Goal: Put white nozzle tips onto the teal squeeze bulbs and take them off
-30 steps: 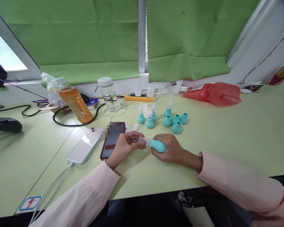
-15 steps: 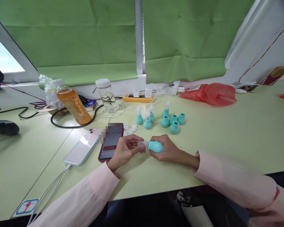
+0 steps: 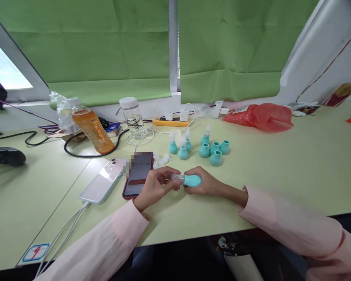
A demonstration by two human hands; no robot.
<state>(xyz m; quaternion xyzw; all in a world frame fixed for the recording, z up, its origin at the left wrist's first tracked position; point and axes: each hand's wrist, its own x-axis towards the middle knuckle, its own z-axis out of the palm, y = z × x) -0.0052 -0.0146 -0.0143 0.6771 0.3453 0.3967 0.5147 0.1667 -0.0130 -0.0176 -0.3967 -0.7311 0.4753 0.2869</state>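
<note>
My right hand (image 3: 207, 182) is wrapped round a glossy teal rubber bulb (image 3: 193, 180), which lies roughly level above the table edge. At its left end is a clear, tapered nozzle (image 3: 179, 178), pinched between the thumb and fingers of my left hand (image 3: 157, 185). Nozzle and bulb meet end to end; together they look like a nasal aspirator. Beyond my hands stand several teal bulbs with white tips, one of them a capped bulb (image 3: 183, 152). Beside them are several open-topped bulbs, such as an open bulb (image 3: 215, 158). Small white plastic pieces (image 3: 160, 159) lie in a heap behind my left hand.
Left of my hands lie a dark-screened phone (image 3: 139, 175) and a pale phone (image 3: 103, 181) on a cable. An orange drink bottle (image 3: 93, 130), a clear water bottle (image 3: 134, 121), a yellow power strip (image 3: 171, 122) and a red bubble-wrap bag (image 3: 260, 117) line the back.
The clear nozzle now sits closer against the bulb; the whitish band between them shows less. Both hands have hardly moved. The phone's timer reads a second more.
</note>
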